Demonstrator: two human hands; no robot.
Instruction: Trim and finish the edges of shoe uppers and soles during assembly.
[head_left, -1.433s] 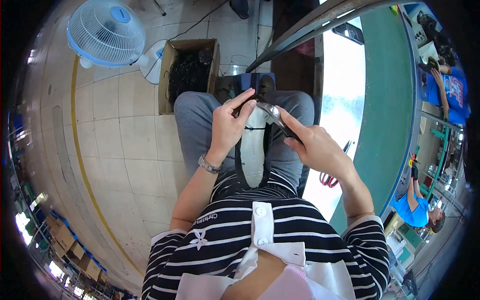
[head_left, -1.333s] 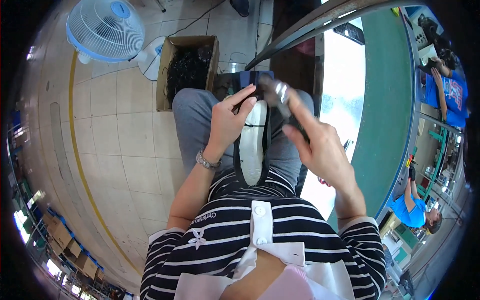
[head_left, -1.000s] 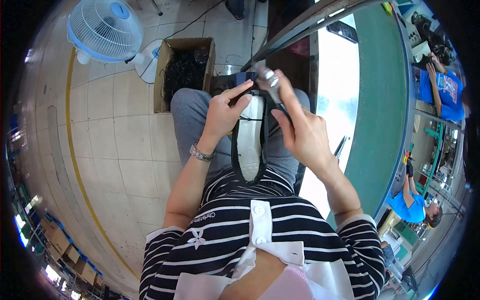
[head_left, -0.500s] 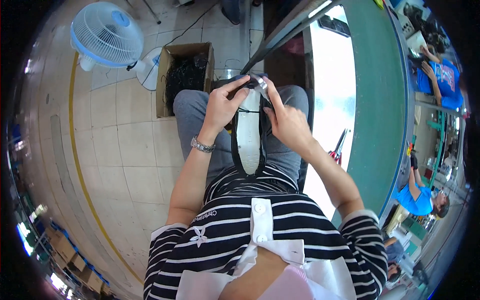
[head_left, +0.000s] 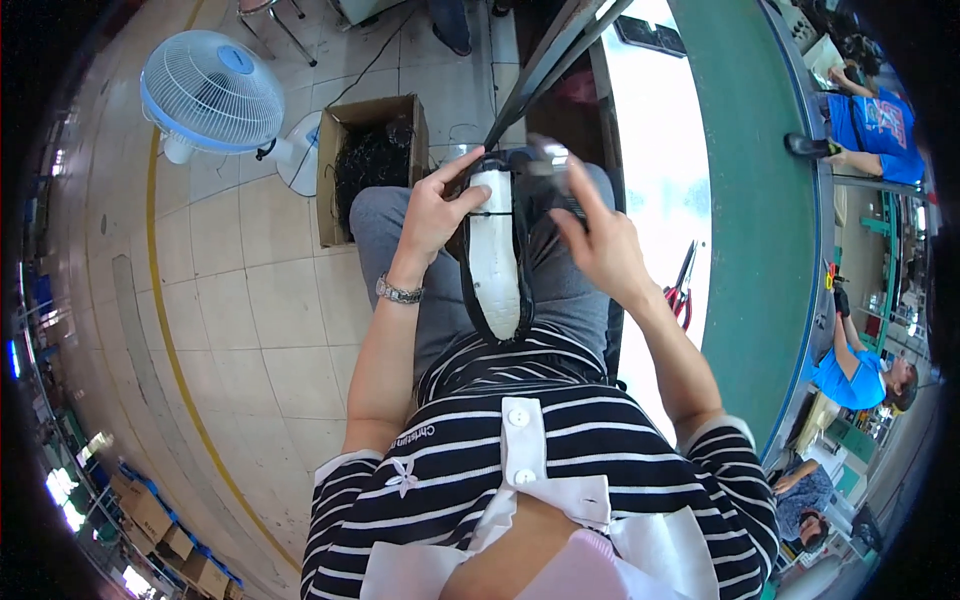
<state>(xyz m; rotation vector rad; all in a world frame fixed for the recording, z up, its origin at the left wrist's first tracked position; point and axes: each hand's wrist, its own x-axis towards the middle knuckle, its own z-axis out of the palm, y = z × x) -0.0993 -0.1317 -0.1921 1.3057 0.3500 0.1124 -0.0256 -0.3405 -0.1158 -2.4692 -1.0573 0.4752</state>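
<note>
A black shoe upper lies bottom up on my lap, with a white insole board showing and a thin dark strap across it. My left hand grips its far end: the thumb presses on the board and the index finger lies along the far edge. To the right of the shoe, my right hand is closed around a metal-headed hand tool, smeared by motion, so its exact kind is unclear. The tool's head is just right of the shoe's far end, apart from it.
Beyond my left knee stands a cardboard box of black scraps, beside a white fan. To my right are a white tabletop with red-handled pliers and a phone, then a green belt. Co-workers sit beyond it.
My right hand and the tool have moved right, away from the shoe's far end. My left hand keeps its hold. A dark shoe now shows at the far side of the green belt.
</note>
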